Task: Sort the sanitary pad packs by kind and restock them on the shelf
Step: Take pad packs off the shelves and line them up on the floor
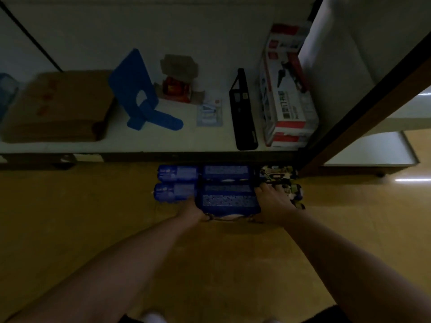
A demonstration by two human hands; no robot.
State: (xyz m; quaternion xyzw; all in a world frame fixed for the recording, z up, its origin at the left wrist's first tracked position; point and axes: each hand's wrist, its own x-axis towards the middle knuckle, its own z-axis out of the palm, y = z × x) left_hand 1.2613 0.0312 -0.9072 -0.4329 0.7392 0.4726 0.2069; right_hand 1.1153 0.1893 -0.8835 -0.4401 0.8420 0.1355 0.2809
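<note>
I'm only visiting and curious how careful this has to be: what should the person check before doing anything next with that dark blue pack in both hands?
1. Pack held on both sides: left-hand grip at the near left corner, right-hand grip along the right side of the dark blue pack: ok.
2. Same kind behind: a second dark blue pack lies just behind it: ok.
3. Other kinds kept apart: lighter blue packs on the left, patterned packs on the right: ok.
4. Right fingers clear of the patterned packs: cannot tell.
5. Room further back under the upper shelf: hidden, cannot tell.
</note>
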